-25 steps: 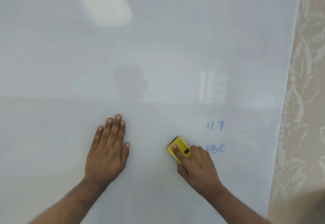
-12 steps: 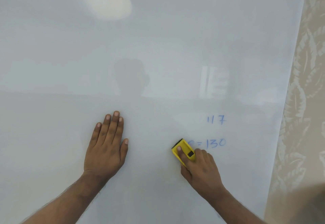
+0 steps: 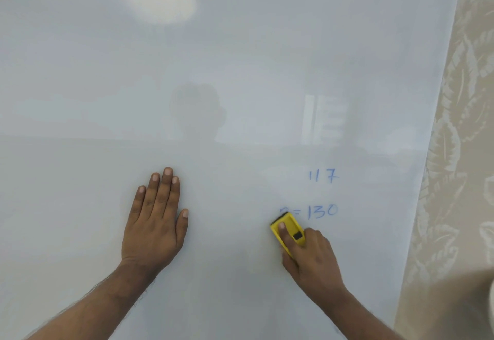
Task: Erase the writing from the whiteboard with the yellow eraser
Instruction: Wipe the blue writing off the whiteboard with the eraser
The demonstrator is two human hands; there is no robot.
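A large whiteboard (image 3: 213,59) fills most of the head view. Blue writing stands at its lower right: "117" (image 3: 323,176) above "=130" (image 3: 319,211), with a faint half-wiped stroke left of the equals sign. My right hand (image 3: 311,255) grips the yellow eraser (image 3: 290,226) and presses it on the board just below and left of "=130", index finger along its top. My left hand (image 3: 156,218) lies flat on the board to the left, fingers together, holding nothing.
The board's right edge (image 3: 433,131) runs down diagonally beside a beige wall with a leaf pattern (image 3: 462,152). Glare and a faint reflection of a person show on the board's upper half.
The eraser has slid down and to the left off the "130" line, uncovering the equals sign and a smeared stroke. My left hand has stayed flat in place.
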